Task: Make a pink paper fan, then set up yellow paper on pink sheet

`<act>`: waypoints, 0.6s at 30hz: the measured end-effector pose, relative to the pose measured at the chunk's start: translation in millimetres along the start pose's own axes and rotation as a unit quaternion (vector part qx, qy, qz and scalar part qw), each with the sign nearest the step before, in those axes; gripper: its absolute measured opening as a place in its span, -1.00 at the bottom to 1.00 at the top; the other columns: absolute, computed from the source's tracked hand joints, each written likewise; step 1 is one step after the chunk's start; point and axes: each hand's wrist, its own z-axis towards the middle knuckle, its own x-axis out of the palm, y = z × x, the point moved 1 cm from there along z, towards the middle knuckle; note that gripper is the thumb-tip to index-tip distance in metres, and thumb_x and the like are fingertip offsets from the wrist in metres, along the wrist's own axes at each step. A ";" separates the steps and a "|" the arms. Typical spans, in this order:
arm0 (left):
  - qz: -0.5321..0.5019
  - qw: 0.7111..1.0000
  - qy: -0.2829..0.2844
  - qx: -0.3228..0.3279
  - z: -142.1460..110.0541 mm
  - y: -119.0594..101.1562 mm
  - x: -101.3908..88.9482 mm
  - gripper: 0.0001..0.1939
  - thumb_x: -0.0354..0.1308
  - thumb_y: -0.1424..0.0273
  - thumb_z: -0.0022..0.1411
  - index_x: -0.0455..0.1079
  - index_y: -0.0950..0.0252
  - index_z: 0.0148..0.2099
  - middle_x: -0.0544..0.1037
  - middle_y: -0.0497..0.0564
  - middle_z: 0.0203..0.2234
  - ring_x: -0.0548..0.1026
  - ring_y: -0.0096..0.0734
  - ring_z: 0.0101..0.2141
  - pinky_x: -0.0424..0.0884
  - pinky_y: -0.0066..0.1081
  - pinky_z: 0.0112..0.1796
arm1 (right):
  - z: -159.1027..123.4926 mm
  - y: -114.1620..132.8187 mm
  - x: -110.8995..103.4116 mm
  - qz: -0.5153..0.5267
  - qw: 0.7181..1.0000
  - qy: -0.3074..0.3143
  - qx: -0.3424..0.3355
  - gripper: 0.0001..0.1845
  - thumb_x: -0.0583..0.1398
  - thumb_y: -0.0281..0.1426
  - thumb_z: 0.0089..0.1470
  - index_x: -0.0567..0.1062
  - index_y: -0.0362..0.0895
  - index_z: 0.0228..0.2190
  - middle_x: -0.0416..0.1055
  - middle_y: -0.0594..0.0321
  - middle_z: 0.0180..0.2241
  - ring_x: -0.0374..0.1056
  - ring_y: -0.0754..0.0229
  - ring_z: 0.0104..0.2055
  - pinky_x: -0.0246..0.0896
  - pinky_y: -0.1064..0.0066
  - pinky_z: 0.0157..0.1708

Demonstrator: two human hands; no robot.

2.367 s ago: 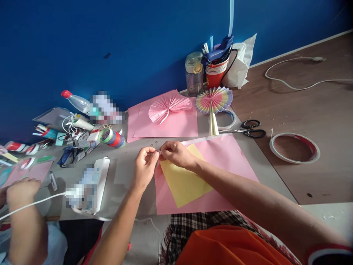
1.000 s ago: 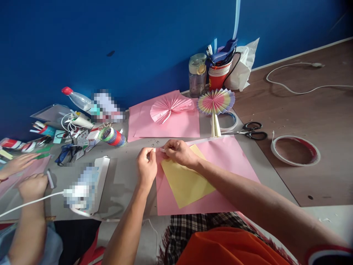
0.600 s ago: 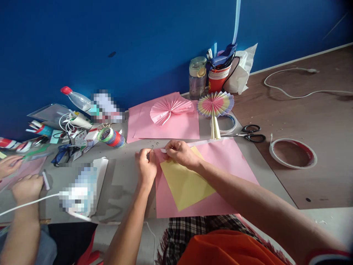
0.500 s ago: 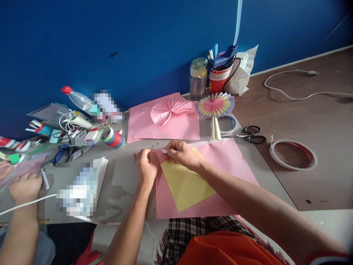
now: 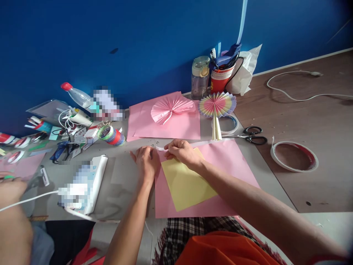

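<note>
A large pink paper sheet (image 5: pixel 234 165) lies before me, with a smaller yellow sheet (image 5: pixel 190 187) set askew on it. Along the pink sheet's far edge runs a white strip, apparently tape (image 5: pixel 160 149), whose left part shows between my hands. My right hand (image 5: pixel 182 152) pinches this strip over the yellow sheet's upper corner. My left hand (image 5: pixel 146 162) is at the pink sheet's far left corner, fingers curled and its outer finger stuck out; what its fingertips grip is hidden.
Beyond the sheet are a pink pleated fan (image 5: pixel 172 108), a multicoloured fan (image 5: pixel 217 105) and scissors (image 5: pixel 255 135). A tape roll (image 5: pixel 314 162) lies right. At left are a cord-wrapped tube (image 5: pixel 114 136), a white box (image 5: pixel 99 180) and another person's arm (image 5: pixel 13 221).
My left hand has shifted slightly, and more of the white strip shows between my hands. My right hand has barely moved. The other person's hand at left has moved nearer the left edge.
</note>
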 end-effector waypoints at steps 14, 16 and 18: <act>-0.038 0.999 0.010 -0.032 0.5 3.0 2.4 -0.78 0.09 0.43 0.12 0.35 0.21 -0.14 0.50 0.08 -0.19 0.41 -0.16 -0.06 0.13 -0.03 0.09 | 6.4 -5.0 -10.7 -0.283 0.932 -0.098 -0.202 -0.83 0.05 -0.43 0.01 0.45 -0.13 -0.44 0.35 0.35 -0.51 0.21 0.32 -0.48 0.14 0.51 -0.40; -0.046 0.998 0.011 -0.047 0.8 3.6 2.6 -0.76 0.10 0.42 0.12 0.32 0.21 -0.11 0.48 0.08 -0.19 0.41 -0.17 -0.08 0.14 -0.05 0.09 | 7.5 -8.3 -7.8 -0.326 0.911 -0.084 -0.238 -0.77 0.03 -0.47 0.03 0.49 -0.13 -0.40 0.40 0.28 -0.41 0.29 0.29 -0.40 0.17 0.50 -0.31; -0.052 0.997 0.014 -0.058 1.1 4.5 2.5 -0.76 0.11 0.41 0.12 0.31 0.20 -0.11 0.48 0.07 -0.21 0.41 -0.18 -0.09 0.13 -0.05 0.09 | 6.7 -10.3 -3.5 -0.377 0.887 -0.071 -0.256 -0.73 0.02 -0.49 0.06 0.52 -0.14 -0.34 0.42 0.21 -0.33 0.33 0.25 -0.33 0.17 0.48 -0.27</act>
